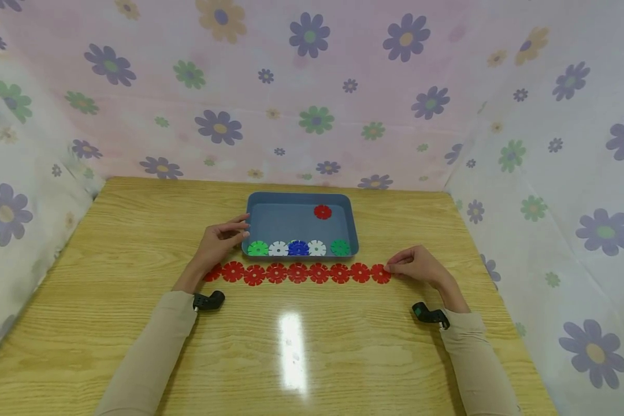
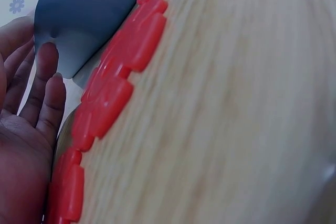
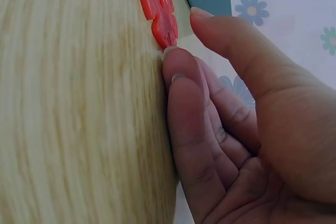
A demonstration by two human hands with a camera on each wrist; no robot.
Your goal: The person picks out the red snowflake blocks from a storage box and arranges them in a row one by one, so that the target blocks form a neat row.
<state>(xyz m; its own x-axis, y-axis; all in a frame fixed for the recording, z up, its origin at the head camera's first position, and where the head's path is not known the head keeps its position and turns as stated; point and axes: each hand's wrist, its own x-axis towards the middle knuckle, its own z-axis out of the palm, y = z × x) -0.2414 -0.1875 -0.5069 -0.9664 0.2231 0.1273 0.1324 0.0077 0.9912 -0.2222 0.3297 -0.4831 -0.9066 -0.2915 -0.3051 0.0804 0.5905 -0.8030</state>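
Observation:
A row of several red notched plastic discs (image 1: 297,273) runs across the table, just in front of a grey-blue tray (image 1: 286,198). My left hand (image 1: 214,245) is at the tray's left end, its fingertips right at the wall and its wrist over the row's left end. The left wrist view shows those fingers extended beside the tray's corner. At the row's right end, my right hand (image 1: 420,267) has its fingertips on the edge of the last red disc (image 1: 381,274). In the right wrist view the thumb (image 3: 226,32) stands apart from the fingers, with no disc between.
Inside the tray, light green (image 1: 257,248), white (image 1: 278,249), blue (image 1: 299,248) and dark green discs (image 1: 340,248) lie along the near wall. One red disc (image 1: 322,212) lies towards its back right. Flower-patterned cloth (image 1: 312,86) encloses the wooden table (image 1: 229,358) behind and at both sides.

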